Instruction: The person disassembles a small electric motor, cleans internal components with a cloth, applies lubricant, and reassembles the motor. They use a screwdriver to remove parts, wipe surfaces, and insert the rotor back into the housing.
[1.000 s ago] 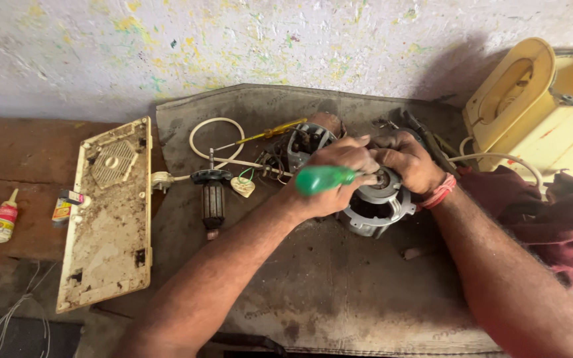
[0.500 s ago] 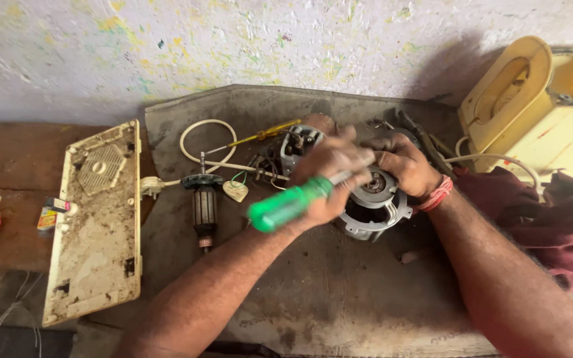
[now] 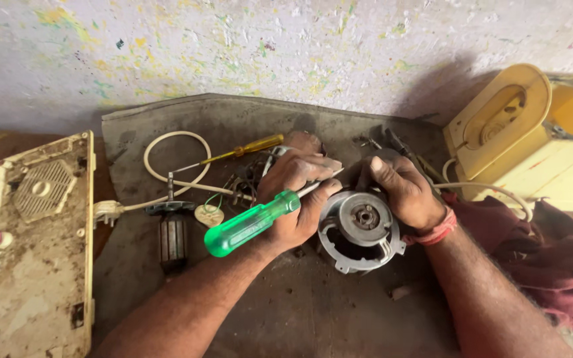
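At the middle of the grey work mat, the left hand was clenched around a screwdriver with a translucent green handle, the handle slanting down and to the left out of the fist while the metal shaft ran up toward the right, its tip hidden between the two hands. Just beside it, the right hand gripped the upper right side of a round grey metal motor housing, fingers curled over its rim; a red band circled that wrist. The housing lay on the mat with its open face and central hub turned upward, touching both hands. To the left of the left hand sat a dark armature standing on end, with a small heart-shaped tag near it. Above these, a white cable looped across the mat, and a second screwdriver with a yellow handle lay slanted over the loop. Farther left, off the mat, a dirty cream cover panel with a round grille rested lengthwise on the brown bench. At the far right stood a yellow appliance body, and a dark red cloth was bunched below it, beside the right forearm.
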